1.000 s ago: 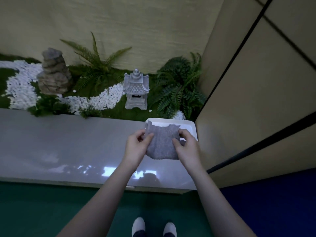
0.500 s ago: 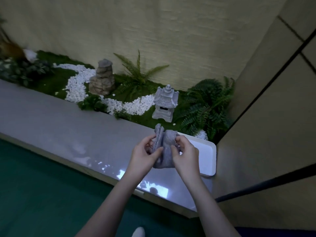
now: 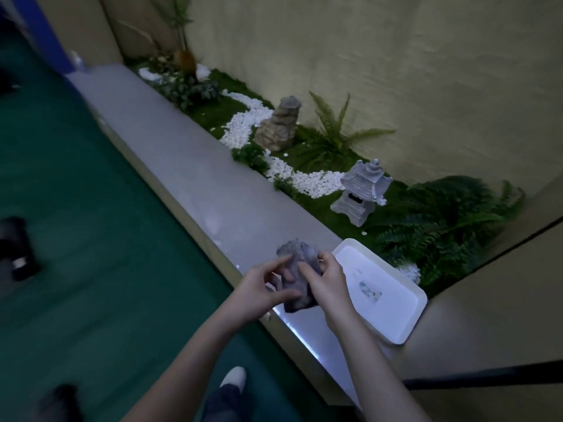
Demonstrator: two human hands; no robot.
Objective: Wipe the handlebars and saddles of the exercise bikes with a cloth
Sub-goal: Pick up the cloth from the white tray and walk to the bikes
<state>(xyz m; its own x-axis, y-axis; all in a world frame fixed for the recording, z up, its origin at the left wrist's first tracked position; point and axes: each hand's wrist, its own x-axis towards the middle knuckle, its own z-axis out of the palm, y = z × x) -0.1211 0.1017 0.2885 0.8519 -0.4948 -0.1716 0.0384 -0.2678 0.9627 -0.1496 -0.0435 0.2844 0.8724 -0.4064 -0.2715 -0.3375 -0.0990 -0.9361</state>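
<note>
Sole view: wide-angle, head-worn, aimed forward and steeply down. Looks over the near edge of a grey ledge [image 3: 189,166] crossing the frame diagonally from upper left to lower right, toward a planted strip [image 3: 219,111] and wall [image 3: 396,71] beyond its far edge. Closest range at centre, on the left hand [image 3: 256,296] and right hand [image 3: 329,287] holding a cloth [image 3: 297,254] above that near edge. Shoe [image 3: 234,377] directly below, near the bottom margin.

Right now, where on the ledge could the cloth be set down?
The ledge lies bare from the tray leftward, between the green floor and the garden bed. The tray is free too, bar a small label. The bed is crowded: pebbles, rock, lantern, ferns. The cloth is held beside the tray.
</note>
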